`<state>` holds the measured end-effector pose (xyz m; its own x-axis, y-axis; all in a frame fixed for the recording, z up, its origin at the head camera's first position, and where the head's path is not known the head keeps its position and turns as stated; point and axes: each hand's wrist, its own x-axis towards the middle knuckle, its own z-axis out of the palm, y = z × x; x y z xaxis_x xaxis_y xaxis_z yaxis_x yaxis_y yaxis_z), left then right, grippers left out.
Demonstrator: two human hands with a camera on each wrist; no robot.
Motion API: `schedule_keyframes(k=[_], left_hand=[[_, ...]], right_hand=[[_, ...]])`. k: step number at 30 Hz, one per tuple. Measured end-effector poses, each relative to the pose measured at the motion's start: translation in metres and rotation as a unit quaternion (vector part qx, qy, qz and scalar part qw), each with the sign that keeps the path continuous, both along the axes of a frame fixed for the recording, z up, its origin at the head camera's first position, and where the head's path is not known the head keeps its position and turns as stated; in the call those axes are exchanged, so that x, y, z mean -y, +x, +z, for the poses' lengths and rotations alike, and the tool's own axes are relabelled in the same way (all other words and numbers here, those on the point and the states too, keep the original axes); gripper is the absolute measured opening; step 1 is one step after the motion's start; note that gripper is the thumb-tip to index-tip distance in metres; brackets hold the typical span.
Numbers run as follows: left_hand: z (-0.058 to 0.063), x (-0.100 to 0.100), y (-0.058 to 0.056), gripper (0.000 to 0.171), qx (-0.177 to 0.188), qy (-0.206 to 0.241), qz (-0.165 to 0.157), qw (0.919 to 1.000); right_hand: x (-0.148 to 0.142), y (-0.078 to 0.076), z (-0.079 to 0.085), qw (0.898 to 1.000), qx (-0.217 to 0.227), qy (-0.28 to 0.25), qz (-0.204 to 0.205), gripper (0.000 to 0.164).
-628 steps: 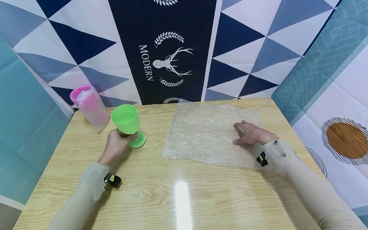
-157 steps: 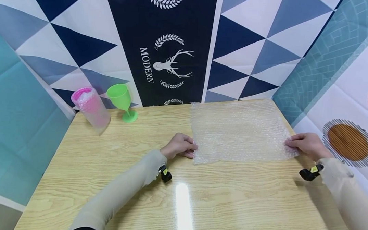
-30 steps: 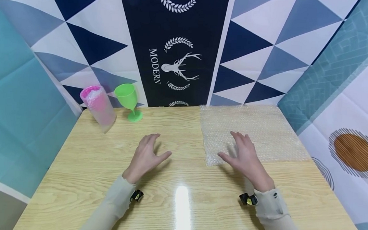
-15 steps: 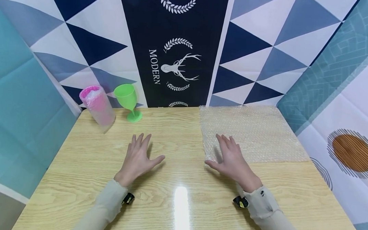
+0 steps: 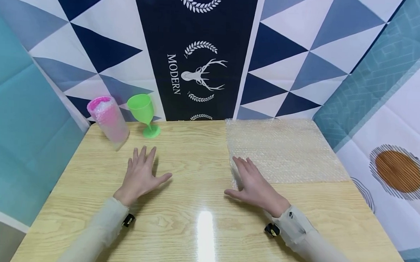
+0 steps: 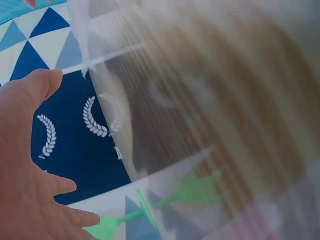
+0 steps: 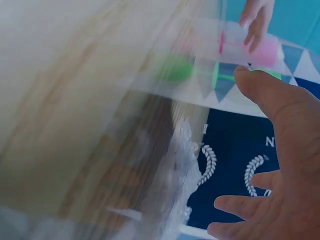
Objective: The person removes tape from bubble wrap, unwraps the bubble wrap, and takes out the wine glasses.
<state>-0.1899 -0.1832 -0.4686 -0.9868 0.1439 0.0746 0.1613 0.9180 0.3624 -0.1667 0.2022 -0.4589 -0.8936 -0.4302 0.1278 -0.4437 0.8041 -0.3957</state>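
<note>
My left hand (image 5: 139, 178) hovers low over the left half of the wooden table, fingers spread, holding nothing. Ahead of it a green plastic goblet (image 5: 141, 107) stands upright near the back edge. Left of the goblet is a pink cup (image 5: 108, 118) wrapped in clear bubble wrap. My right hand (image 5: 255, 187), also spread and holding nothing, is by the near left corner of a flat sheet of bubble wrap (image 5: 286, 150), overlapping that corner in the head view. The left wrist view shows the thumb and fingers (image 6: 82, 218) apart, and so does the right wrist view.
The wooden table (image 5: 177, 223) meets a patterned backdrop (image 5: 199, 60) at its back edge. Teal and white cloths hang at the left and right. A bright light reflection (image 5: 206, 240) lies on the tabletop toward the front.
The left hand let go of the goblet, now farther back beside the pink cup. The sheet was pulled right by both hands, then released. Lately both hands drifted left with fingers spreading.
</note>
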Motion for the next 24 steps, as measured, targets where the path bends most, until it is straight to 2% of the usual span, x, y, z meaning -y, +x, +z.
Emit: schedule_keyframes(k=[7, 11, 20, 24], left_hand=[[0.007, 0.018, -0.009, 0.119, 0.003, -0.008, 0.011, 0.9999], [0.011, 0.028, -0.016, 0.121, -0.007, -0.007, 0.019, 0.9998], [0.011, 0.048, -0.027, 0.125, -0.018, 0.022, 0.048, 0.9984], [0.011, 0.058, -0.032, 0.124, -0.045, 0.043, 0.058, 0.9964]], right_hand=[[0.010, -0.007, 0.004, 1.000, 0.005, -0.003, 0.030, 0.111], [0.016, -0.011, 0.007, 0.999, 0.002, -0.011, 0.043, 0.111], [0.021, -0.009, 0.002, 0.998, 0.034, -0.044, 0.036, 0.111], [0.020, -0.009, 0.001, 0.997, 0.045, -0.056, 0.029, 0.110]])
